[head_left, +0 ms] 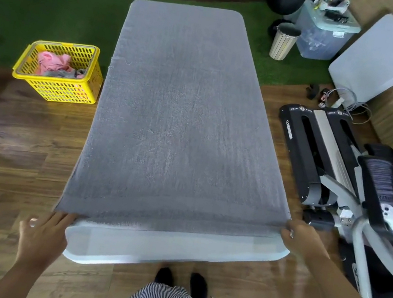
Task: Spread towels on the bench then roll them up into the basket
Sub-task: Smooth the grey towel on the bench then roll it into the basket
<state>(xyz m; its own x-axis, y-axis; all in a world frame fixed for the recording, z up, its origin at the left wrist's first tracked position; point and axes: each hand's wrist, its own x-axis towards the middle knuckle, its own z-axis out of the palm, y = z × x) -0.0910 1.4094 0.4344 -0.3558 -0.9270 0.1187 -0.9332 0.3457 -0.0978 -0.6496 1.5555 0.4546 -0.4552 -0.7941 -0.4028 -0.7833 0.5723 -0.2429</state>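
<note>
A large grey towel point(182, 120) lies spread flat over almost the whole white bench point(173, 249), whose near end stays bare. My left hand point(43, 235) holds the towel's near left corner, fingers tucked under the edge beside the bench. My right hand point(302, 238) pinches the near right corner at the bench's edge. A yellow plastic basket point(55, 92) stands on the floor left of the bench, with pink and grey cloths point(54, 62) inside.
A black and silver exercise machine point(341, 178) fills the floor to the right. A slatted bin point(284, 42), a clear storage box point(324, 33) and a white board point(376, 62) stand at the back right. My feet point(181, 280) stand at the bench's near end.
</note>
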